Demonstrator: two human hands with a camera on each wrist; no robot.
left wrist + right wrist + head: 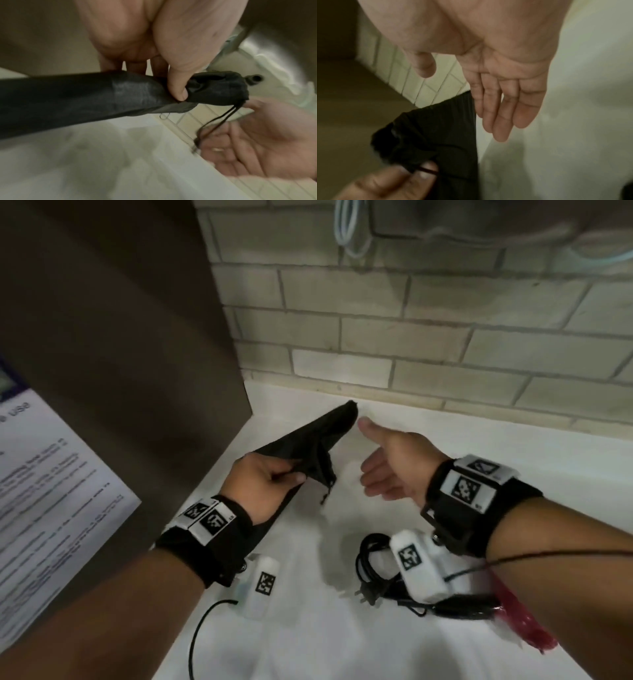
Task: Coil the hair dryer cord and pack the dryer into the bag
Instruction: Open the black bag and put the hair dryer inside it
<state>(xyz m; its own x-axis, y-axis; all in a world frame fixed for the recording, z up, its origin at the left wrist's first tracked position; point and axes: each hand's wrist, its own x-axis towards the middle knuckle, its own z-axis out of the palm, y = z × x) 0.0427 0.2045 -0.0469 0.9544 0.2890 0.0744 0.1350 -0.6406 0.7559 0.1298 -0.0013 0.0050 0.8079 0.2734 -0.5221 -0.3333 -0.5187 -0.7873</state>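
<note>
Bag (301, 446), limp and flat, pinched by left hand (263, 484).

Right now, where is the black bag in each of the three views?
Head: black bag at centre, on the white counter, its gathered end gripped by the left hand.
Left wrist: bag runs from left edge to centre, pinched under the thumb.
Right wrist: bag lower centre, beside the open right hand.
Shared landmark: the drawstring.

bag (305, 446): black | cord (373, 570): black | counter (445, 440): white | wall tiles (411, 320): beige brick pattern
</note>
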